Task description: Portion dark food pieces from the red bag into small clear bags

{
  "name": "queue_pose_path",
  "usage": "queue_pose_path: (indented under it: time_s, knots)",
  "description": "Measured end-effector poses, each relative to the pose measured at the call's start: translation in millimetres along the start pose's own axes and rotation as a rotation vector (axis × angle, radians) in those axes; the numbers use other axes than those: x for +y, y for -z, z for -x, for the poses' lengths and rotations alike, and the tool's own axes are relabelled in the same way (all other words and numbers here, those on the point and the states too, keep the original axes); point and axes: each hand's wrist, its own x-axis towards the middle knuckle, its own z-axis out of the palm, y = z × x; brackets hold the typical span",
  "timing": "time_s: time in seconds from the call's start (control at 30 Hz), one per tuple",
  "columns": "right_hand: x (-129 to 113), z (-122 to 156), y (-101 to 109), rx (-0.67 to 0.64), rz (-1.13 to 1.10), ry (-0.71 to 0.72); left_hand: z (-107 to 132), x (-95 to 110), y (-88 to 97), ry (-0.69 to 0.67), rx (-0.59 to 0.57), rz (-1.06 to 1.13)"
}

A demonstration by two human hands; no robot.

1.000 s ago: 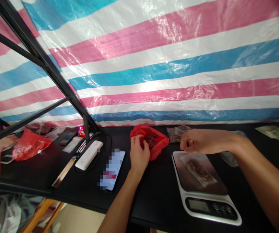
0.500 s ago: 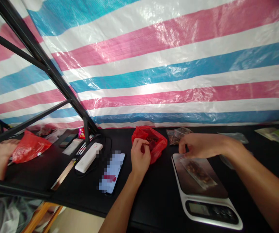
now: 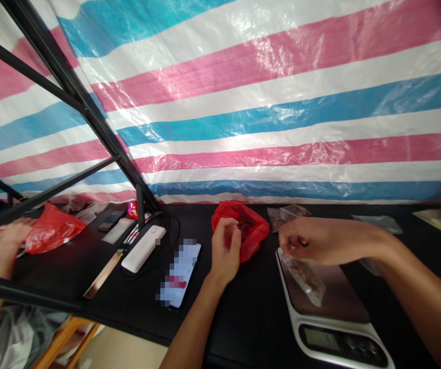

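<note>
My left hand is at the near rim of a crumpled red plastic bag, its fingers curled against the plastic. Small dark brown pieces show inside the bag's mouth; my fingertips are partly hidden. Over the far left corner of a kitchen scale, my right hand pinches the upper end of a small clear plastic bag with brown pieces inside. The bag slants across the scale's plate, and I cannot tell whether its lower end touches. The scale's display is unreadable.
Behind my right hand lies another clear bag of brown pieces. A phone and a white power bank with cables are left of my left arm. Beyond the black metal frame, another person's hands touch a red bag.
My right hand has taken hold of the clear bag on the scale and shifted it toward the plate's far left. My left hand stays at the red bag, its fingers slightly moved.
</note>
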Motion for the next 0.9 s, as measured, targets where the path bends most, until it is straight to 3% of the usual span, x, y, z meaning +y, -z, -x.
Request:
queue_pose_path:
  time_s: [0.1, 0.2, 0.3, 0.4, 0.5, 0.6, 0.77, 0.9]
  knots:
    - [-18, -1, 3, 0.122, -0.082, 0.201, 4, 11, -5.3, 0.004, -0.258, 0.090]
    - [-28, -14, -3, 0.321, -0.118, 0.319, 7, 15, -12.7, 0.054, -0.376, 0.174]
    - [-28, -34, -17, 0.524, -0.127, 0.383, 5, 12, -17.6, 0.144, -0.281, 0.239]
    - [-17, -54, -33, 0.640, -0.111, 0.350, -4, 3, -13.7, 0.192, 0.000, 0.214]
    - [-3, -66, -47, 0.539, -0.017, 0.261, -13, -4, -2.1, 0.210, 0.238, 0.064]
    - [7, -72, -57, 0.457, 0.066, 0.155, -18, -8, 7.2, 0.251, 0.319, -0.115]
    - [15, -78, -64, 0.440, 0.201, 0.062, -11, -11, 4.4, 0.366, 0.162, -0.468]
    - [14, -80, -64, 0.400, 0.181, 0.136, -7, -13, 1.3, 0.306, 0.062, -0.663]
